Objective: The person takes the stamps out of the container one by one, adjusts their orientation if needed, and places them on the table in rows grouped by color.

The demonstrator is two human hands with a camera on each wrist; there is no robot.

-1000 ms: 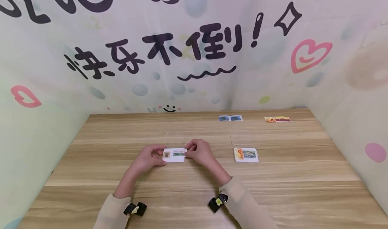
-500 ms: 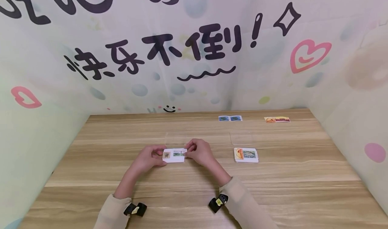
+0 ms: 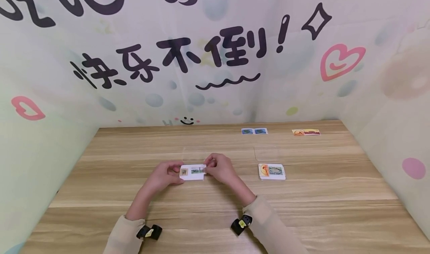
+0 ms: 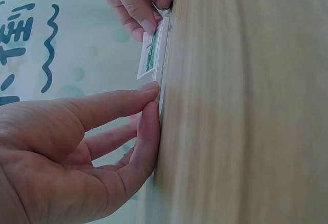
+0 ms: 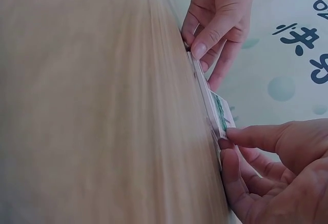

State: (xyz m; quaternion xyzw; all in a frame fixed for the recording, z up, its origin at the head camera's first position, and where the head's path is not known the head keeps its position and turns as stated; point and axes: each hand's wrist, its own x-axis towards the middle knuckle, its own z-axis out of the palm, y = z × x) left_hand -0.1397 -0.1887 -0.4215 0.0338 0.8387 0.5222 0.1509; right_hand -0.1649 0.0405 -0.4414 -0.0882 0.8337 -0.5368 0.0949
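A stack of white cards [image 3: 191, 177] lies near the middle of the table, a small brown stamp [image 3: 184, 172] on the left of its top face. My left hand [image 3: 164, 174] holds the stack by its left end, thumb at the near edge and fingers at the far edge. Over the stack's right part is a green landscape stamp [image 3: 197, 169], its right end pinched by my right hand [image 3: 220, 168]. Both wrist views show this stamp [image 4: 150, 55] tilted up from the stack. The right fingertips partly hide its end.
A second white card stack [image 3: 273, 176] with an orange and a green stamp lies to the right. Clear plastic pieces [image 3: 267, 154] lie behind both stacks. Farther back are a blue stamp pair [image 3: 254, 131] and an orange-and-purple pair [image 3: 306, 132], before the printed cloth wall [image 3: 144, 108].
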